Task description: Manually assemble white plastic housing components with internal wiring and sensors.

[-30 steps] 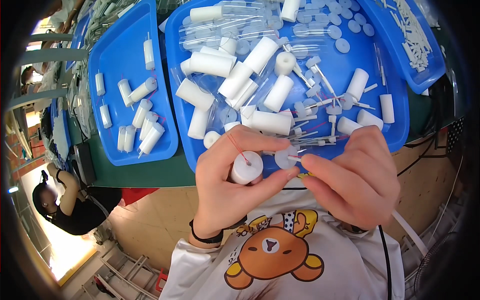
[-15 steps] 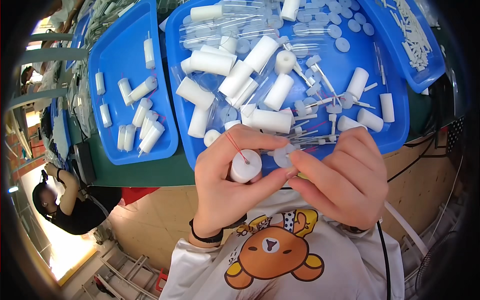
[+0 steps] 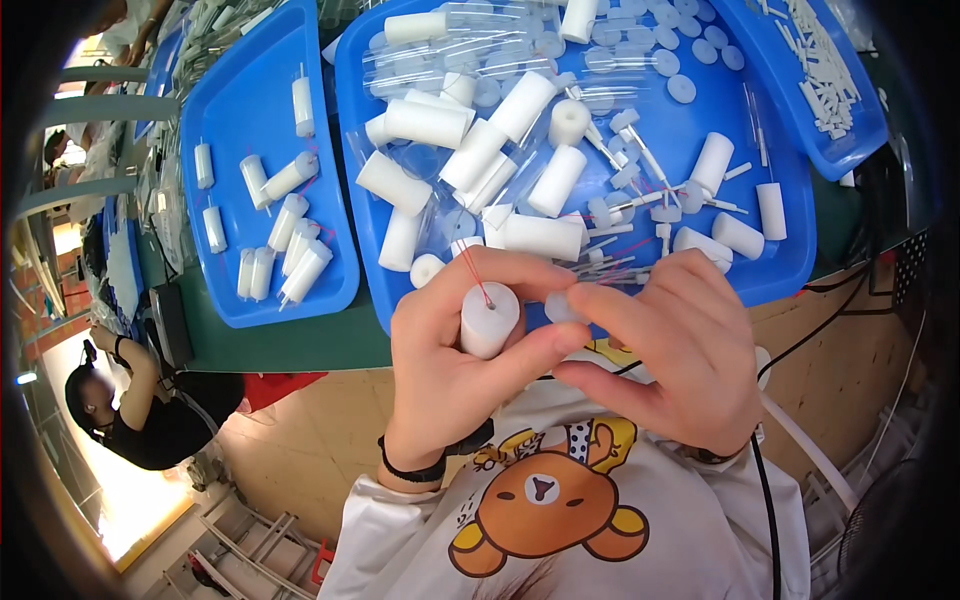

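My left hand [image 3: 425, 350] is wrapped round a white foam cylinder [image 3: 488, 328], tilted so that its top end and part of its side show. Two thin red wires [image 3: 470, 268] come out of the small hole in its end. Beside it, a translucent round disc [image 3: 563, 308] sits between the left index finger and thumb. My right hand [image 3: 690, 350] has its index fingertip against the disc's right edge, its thumb lower and apart. Whether the right fingers grip anything is hidden.
A blue tray [image 3: 735, 105] ahead holds several white cylinders, discs, clear tubes and wired stems. The left blue tray [image 3: 225, 125] bears cylinders with capped ends; the right one [image 3: 862, 128] holds small white rods. Another person [image 3: 150, 425] is at the far left.
The right thumb has moved down and away from the left thumb, and the right hand has opened somewhat. The cylinder has tilted, showing more of its side.
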Available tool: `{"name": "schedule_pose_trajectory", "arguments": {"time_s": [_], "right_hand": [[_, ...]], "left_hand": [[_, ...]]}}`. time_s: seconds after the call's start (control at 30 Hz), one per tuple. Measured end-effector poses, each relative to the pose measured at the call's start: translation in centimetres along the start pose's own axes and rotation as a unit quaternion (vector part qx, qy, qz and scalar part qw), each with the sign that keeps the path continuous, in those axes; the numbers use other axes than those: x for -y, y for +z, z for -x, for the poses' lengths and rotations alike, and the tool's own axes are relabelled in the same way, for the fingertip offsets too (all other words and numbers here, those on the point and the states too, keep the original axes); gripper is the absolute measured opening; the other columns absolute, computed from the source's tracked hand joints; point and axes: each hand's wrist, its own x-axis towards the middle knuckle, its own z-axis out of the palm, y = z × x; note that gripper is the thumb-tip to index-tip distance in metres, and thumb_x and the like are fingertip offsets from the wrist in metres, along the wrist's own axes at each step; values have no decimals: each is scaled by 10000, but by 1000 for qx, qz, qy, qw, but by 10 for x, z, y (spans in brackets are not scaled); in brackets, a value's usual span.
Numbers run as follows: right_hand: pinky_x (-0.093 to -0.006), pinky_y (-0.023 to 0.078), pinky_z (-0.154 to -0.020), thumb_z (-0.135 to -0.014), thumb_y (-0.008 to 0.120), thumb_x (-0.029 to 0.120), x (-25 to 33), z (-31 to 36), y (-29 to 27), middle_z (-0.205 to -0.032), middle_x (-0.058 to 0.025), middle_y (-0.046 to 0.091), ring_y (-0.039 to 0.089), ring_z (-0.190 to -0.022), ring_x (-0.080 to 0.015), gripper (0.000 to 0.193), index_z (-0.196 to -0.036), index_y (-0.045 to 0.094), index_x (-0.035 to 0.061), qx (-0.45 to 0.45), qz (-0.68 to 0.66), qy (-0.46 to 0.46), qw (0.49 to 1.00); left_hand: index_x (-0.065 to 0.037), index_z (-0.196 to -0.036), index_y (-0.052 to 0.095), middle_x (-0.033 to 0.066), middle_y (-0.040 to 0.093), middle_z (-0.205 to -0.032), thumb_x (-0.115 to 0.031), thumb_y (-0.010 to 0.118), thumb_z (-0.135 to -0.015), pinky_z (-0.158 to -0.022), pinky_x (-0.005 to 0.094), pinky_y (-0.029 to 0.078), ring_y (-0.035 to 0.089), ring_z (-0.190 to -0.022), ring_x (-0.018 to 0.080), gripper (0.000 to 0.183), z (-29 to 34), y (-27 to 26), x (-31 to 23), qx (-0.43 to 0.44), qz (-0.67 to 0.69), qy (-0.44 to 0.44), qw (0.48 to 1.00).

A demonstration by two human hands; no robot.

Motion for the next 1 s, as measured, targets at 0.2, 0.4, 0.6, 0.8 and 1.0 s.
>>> {"name": "schedule_pose_trajectory", "arguments": {"time_s": [0.2,0.4,0.6,0.8,1.0], "right_hand": [[-317,343,-546,-616,763,134,9,-3,4,-680,-35,561,478,-558,-200,383,-932,568,39,-12,-73,70,995],[-312,338,-561,-625,758,129,7,-2,10,-663,-28,562,497,-581,-188,240,-758,569,63,-22,-93,96,991],[-291,335,-581,-619,761,144,12,-3,16,-671,-9,558,497,-585,-155,256,-792,594,55,-27,-115,158,980],[-250,357,-557,-612,764,128,12,-8,16,-709,-4,566,488,-596,-131,371,-944,628,35,-8,-87,146,985],[-201,387,-566,-655,716,18,10,-1,16,-738,-36,583,500,-623,-119,325,-966,618,8,-49,-107,180,977]], "left_hand": [[13,-965,579,72,624,-903,-40,645,-778,-675,213,449,562,-779,83,206,1,1,1,-12,40,17,999],[14,-974,576,61,624,-867,-74,602,-820,-655,206,438,555,-764,74,179,3,1,1,-25,43,-4,999],[14,-954,576,52,613,-815,-72,594,-821,-630,203,431,552,-740,75,159,0,3,4,-28,-17,65,997],[-7,-1055,500,16,556,-739,-38,613,-793,-614,181,406,520,-704,60,287,1,6,2,-34,68,32,997],[4,-1101,454,26,524,-753,-54,610,-803,-582,176,378,450,-649,49,341,2,1,7,-4,29,32,999]]}}
